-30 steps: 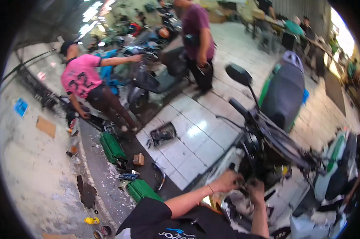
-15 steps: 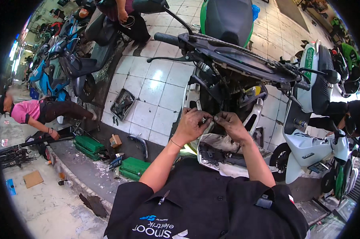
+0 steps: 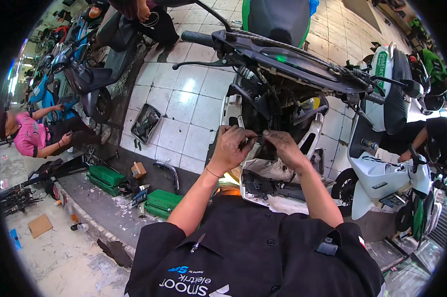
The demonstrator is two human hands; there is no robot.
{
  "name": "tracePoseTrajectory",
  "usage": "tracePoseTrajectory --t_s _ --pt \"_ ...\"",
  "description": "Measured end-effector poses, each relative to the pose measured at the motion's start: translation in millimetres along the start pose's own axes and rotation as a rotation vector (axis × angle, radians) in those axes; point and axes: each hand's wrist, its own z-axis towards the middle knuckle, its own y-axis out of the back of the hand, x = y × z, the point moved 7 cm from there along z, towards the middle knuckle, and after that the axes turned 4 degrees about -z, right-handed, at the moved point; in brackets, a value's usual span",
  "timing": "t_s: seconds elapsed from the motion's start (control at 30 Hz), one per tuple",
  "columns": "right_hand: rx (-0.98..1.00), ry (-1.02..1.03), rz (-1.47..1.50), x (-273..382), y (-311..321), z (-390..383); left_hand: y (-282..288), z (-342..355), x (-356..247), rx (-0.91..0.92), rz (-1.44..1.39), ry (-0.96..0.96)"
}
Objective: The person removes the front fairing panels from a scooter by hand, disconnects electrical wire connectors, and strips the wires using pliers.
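Both my hands meet over the opened front of a scooter. My left hand [image 3: 232, 148] is closed in a pinch, thumb against fingertips. Opposite it, my right hand [image 3: 285, 151] pinches at the same spot, its fingertips almost touching the left ones. Something small and dark lies between the fingertips, too small to name. Under and beyond the hands is the scooter's white front panel [image 3: 278, 171], with dark wiring and inner parts exposed. The handlebar [image 3: 292, 59] crosses above, with a black brake lever [image 3: 201, 64] on its left. An orange light [image 3: 228, 183] glows beside my left wrist.
A black tray [image 3: 147, 123] of parts lies on the tiles at left. Green toolboxes [image 3: 163, 203] and a small cardboard box [image 3: 138, 170] sit along the ledge. A white scooter [image 3: 381, 180] stands at right. People are near at left, top and right.
The orange light is brighter, and a green light now shows on the handlebar display. My hands shift slightly left, still pinching. The person in pink has raised their arms.
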Motion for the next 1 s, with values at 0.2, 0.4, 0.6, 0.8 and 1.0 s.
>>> tracePoseTrajectory --t_s 0.2,0.4,0.6,0.8,1.0 --pt "0.087 -0.042 0.035 0.9 -9.2 2.1 1.7 1.1 -5.0 0.033 0.083 -0.04" --pt "-0.034 0.189 -0.342 29.4 -9.3 -6.3 0.2 3.9 7.2 0.069 -0.112 0.102" --pt "-0.033 0.734 -0.819 63.8 -16.3 -13.2 -26.2 -7.6 45.7 0.187 -0.537 0.511" --pt "-0.113 1.006 -0.945 76.5 -12.7 -27.7 -39.3 -21.8 54.6 0.223 -0.797 0.761" --pt "-0.081 0.118 -0.148 24.3 8.1 -9.0 -13.3 -3.1 27.3 0.133 -0.44 0.357"
